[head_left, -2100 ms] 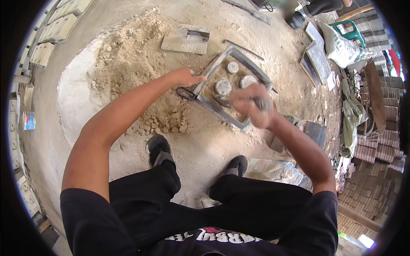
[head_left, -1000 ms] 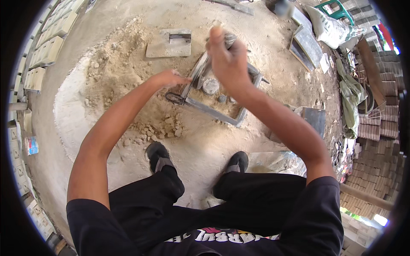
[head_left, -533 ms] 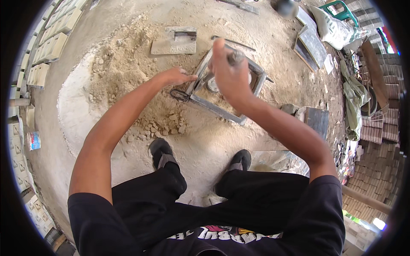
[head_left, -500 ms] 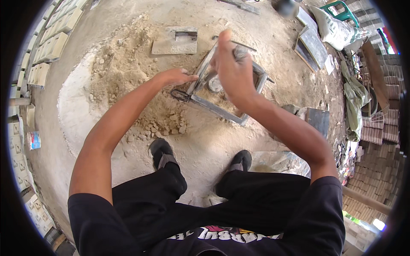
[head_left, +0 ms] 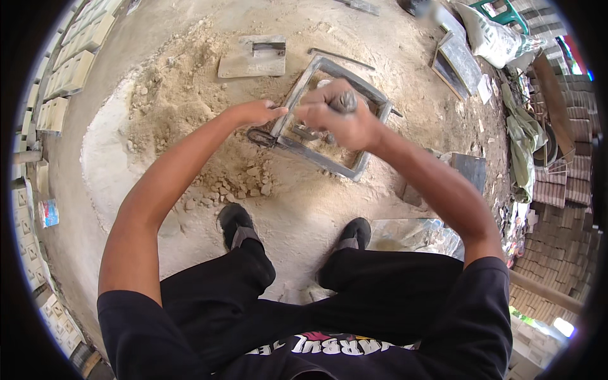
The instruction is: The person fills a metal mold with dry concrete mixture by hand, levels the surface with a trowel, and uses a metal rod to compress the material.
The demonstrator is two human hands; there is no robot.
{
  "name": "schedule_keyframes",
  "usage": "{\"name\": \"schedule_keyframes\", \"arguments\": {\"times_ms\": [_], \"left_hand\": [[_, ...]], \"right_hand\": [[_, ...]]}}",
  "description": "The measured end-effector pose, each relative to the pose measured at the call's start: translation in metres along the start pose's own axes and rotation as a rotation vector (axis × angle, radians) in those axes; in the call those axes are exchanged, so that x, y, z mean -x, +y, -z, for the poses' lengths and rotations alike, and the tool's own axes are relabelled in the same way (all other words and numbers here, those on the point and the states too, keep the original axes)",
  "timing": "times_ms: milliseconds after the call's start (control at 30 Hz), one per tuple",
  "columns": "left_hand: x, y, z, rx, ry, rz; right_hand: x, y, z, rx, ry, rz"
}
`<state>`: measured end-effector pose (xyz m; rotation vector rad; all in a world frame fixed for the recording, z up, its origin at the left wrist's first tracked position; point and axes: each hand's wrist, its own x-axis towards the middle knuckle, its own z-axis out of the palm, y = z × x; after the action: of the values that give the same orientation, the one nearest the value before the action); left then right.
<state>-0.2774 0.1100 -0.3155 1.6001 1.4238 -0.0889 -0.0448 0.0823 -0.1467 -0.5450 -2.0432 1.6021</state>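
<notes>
A grey rectangular mould frame (head_left: 324, 166) lies on the ground before me, with sandy material and some grey metal parts (head_left: 305, 132) inside it. My right hand (head_left: 339, 120) is closed in a fist above the frame, slightly blurred. It grips a tool with a rounded grey handle end (head_left: 345, 101); the tool's lower part is hidden by the hand. My left hand (head_left: 258, 113) reaches the frame's left side, its fingers stretched out and fingertips at the rim. A dark metal loop (head_left: 261, 137) sticks out at the frame's near left corner.
Sandy powder and lumps (head_left: 183, 101) are heaped at the left. A flat grey plate with a handle (head_left: 253, 58) lies beyond, and a thin rod (head_left: 342, 58) behind the frame. Boards (head_left: 457, 66), a white sack (head_left: 497, 39) and a green chair (head_left: 506, 16) stand at far right.
My right hand has come down from a raised position over the frame, still gripping the tool. My left hand stays at the frame's left side. The view has shifted slightly.
</notes>
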Motion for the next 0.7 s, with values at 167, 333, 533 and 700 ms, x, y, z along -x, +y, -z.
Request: {"name": "schedule_keyframes", "arguments": {"times_ms": [167,333,533,700], "left_hand": [[0.001,-0.009,0.000,-0.026,-0.007,0.004],[0.008,-0.002,-0.002,-0.048,0.050,0.012],[0.011,0.008,-0.003,-0.030,0.032,0.055],[0.013,0.001,-0.007,-0.035,0.071,0.049]], "right_hand": [[0.005,-0.008,0.014,0.129,-0.191,0.029],[0.000,-0.021,0.038,0.374,-0.442,-0.249],[0.012,-0.011,0.040,0.181,-0.330,-0.078],[0.008,-0.015,0.049,0.058,-0.352,-0.100]]}}
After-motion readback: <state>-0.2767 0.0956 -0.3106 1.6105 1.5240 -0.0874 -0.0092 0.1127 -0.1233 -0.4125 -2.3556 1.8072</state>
